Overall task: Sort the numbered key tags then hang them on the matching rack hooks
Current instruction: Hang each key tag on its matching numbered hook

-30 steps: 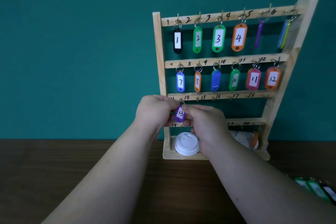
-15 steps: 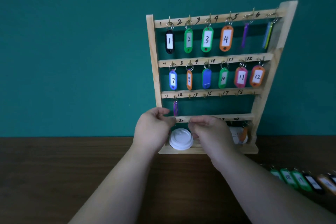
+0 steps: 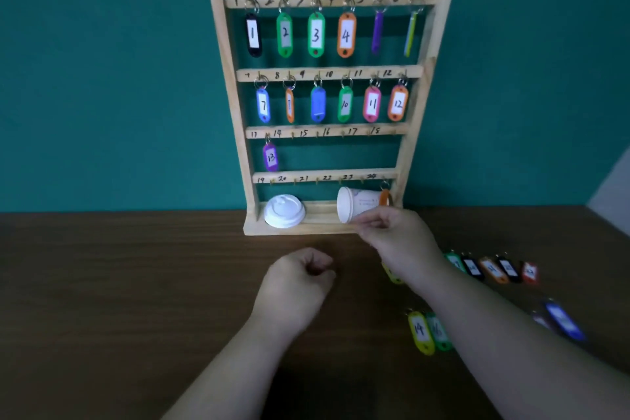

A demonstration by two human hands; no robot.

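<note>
The wooden rack (image 3: 231, 78) stands against the teal wall. Its top two rows are filled with tags 1 to 12. The purple tag 13 (image 3: 271, 157) hangs alone on the third row's first hook, and an orange tag (image 3: 384, 196) hangs at the bottom right hook. My left hand (image 3: 296, 280) hovers over the table in front of the rack, its fingers curled and holding nothing. My right hand (image 3: 399, 242) is by the rack's base, fingers loosely bent and empty, just in front of a tipped paper cup (image 3: 358, 203). The yellow tag 14 (image 3: 421, 331) lies on the table beside my right forearm.
A white cup lid (image 3: 283, 210) leans on the rack's base shelf. A green tag (image 3: 439, 332) lies next to tag 14. A row of several tags (image 3: 491, 268) lies at the right, with a blue tag (image 3: 564, 320) nearer. A yellow tag is partly hidden under my right wrist.
Both hands let go of tag 13, which now hangs on its hook. The left hand drew back toward me; the right hand moved right and down past the cup.
</note>
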